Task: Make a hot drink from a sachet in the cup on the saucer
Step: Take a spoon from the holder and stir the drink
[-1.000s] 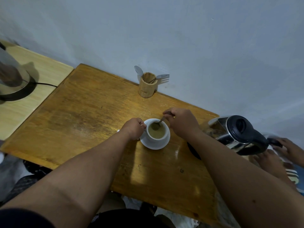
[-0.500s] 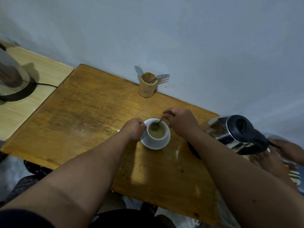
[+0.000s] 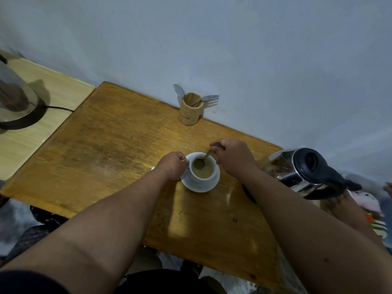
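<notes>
A white cup full of pale brown drink stands on a white saucer near the middle of the wooden table. My left hand is closed on the cup's left side, where the handle is hidden by my fingers. My right hand pinches the handle of a small spoon, whose bowl dips into the drink at the cup's far left. No sachet is visible.
A wooden holder with a spoon and a fork stands by the wall. A steel kettle with a black lid sits at the table's right edge. Another kettle with a cord stands on the left side table. Another person's foot shows at the right.
The spoon's bowl has shifted slightly within the drink as my right hand moves. My left hand stays on the cup. The other person's hands at the right have drawn back from the kettle.
</notes>
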